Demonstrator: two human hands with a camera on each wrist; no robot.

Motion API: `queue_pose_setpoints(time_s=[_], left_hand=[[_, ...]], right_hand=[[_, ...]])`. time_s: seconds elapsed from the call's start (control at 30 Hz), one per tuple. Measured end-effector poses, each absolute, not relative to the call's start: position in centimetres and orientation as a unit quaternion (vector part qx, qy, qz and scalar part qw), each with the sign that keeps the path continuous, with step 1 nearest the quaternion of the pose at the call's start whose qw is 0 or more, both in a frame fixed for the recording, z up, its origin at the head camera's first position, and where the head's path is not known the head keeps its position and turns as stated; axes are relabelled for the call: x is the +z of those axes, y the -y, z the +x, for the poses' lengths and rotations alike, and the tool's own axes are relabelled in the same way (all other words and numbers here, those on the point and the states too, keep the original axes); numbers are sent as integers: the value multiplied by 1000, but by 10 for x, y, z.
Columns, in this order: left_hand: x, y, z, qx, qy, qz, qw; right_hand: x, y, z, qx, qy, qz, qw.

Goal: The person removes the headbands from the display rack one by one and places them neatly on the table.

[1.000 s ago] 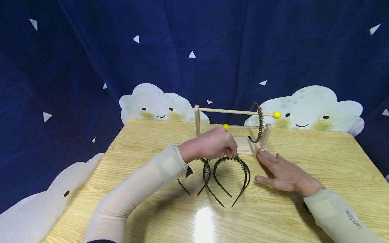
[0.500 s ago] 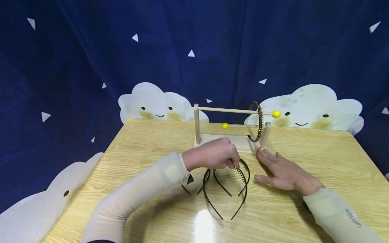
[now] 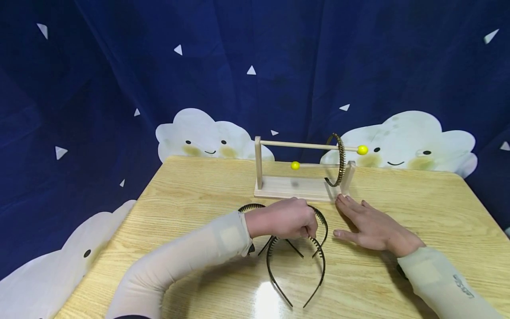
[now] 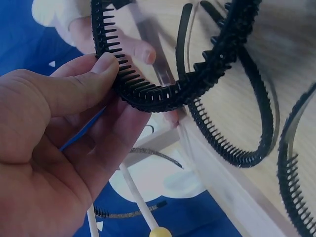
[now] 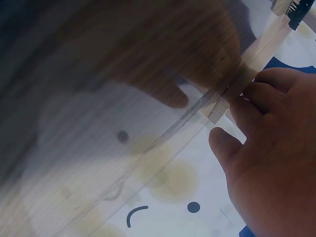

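Observation:
My left hand (image 3: 292, 219) pinches the top of a black toothed headband (image 4: 153, 101) between thumb and fingers, its two ends pointing toward me. Behind it, partly covered by that hand, lies a second black headband (image 3: 326, 226). A third headband (image 3: 251, 206) is further left, mostly hidden by the left forearm. My right hand (image 3: 368, 228) rests with fingers extended on the table, fingertips at the right front corner of a wooden stand (image 3: 295, 189). A brown beaded headband (image 3: 341, 161) hangs on the stand's upper rod.
The stand has two rods at different heights, each tipped with a yellow ball, such as the upper ball (image 3: 362, 150). It stands toward the back of the wooden table (image 3: 191, 190). Behind the table hangs a dark blue curtain (image 3: 223, 79) with clouds.
My left hand has drawn the held headband toward me, away from the stand and the other black headbands. The right hand has stayed in place.

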State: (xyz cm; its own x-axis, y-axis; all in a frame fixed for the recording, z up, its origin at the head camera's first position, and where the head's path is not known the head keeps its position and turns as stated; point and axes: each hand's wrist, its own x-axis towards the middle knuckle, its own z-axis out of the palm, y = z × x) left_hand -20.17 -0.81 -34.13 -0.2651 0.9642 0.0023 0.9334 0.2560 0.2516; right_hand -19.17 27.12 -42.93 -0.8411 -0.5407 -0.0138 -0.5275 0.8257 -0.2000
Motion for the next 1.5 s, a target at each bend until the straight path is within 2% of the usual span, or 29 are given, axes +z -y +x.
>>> queue_pose_setpoints(time_s=[0.4, 0.6, 0.83, 1.5], left_hand=[[-353, 6, -188, 87, -797, 588, 108], [-361, 6, -180, 89, -796, 589, 107], [-367, 6, -171, 104, -805, 569, 136], [-379, 2, -157, 87, -808, 569, 125]], right_hand=[[-428, -271, -192, -94, -956, -277, 37], [-430, -271, -192, -93, -955, -280, 31], [-430, -271, -191, -96, -955, -278, 32], [-430, -273, -191, -102, -955, -277, 34]])
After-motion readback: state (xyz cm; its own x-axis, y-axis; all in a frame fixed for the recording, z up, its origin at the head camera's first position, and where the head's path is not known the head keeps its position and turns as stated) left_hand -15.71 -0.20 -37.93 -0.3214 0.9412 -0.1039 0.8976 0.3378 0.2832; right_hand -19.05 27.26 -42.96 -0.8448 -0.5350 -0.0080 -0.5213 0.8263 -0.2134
